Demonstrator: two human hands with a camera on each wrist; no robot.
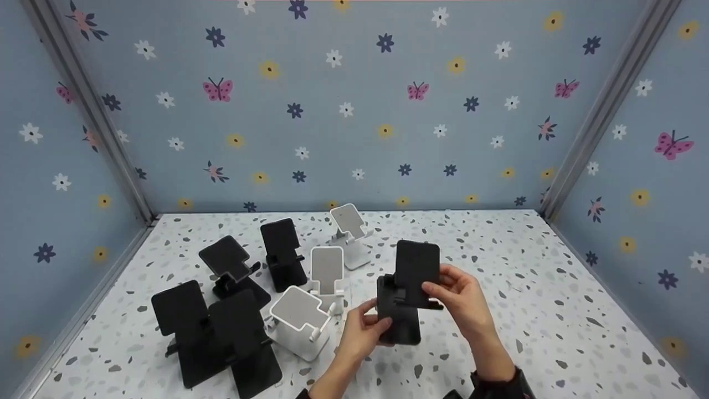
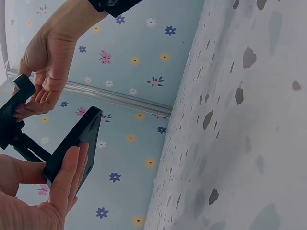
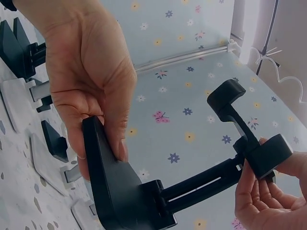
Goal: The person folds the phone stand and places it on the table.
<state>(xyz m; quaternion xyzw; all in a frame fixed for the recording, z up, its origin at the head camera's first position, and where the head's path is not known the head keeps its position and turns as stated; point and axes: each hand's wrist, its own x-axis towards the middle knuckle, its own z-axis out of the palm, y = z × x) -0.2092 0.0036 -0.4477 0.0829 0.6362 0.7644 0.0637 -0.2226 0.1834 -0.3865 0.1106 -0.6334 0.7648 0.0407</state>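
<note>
Both hands hold one black phone stand above the table. My left hand pinches its flat base, thumb on the near face. In the left wrist view the base sits between thumb and fingers of the left hand. My right hand pinches the right edge of the upper plate, with the thumb in front. A slotted arm joins base and plate in the right wrist view, where the left hand grips the base and the right hand holds the plate end.
Several black phone stands are grouped on the left of the speckled table. Three white phone stands stand between them and my hands, one farther back. Flower-patterned walls enclose the table's back and sides.
</note>
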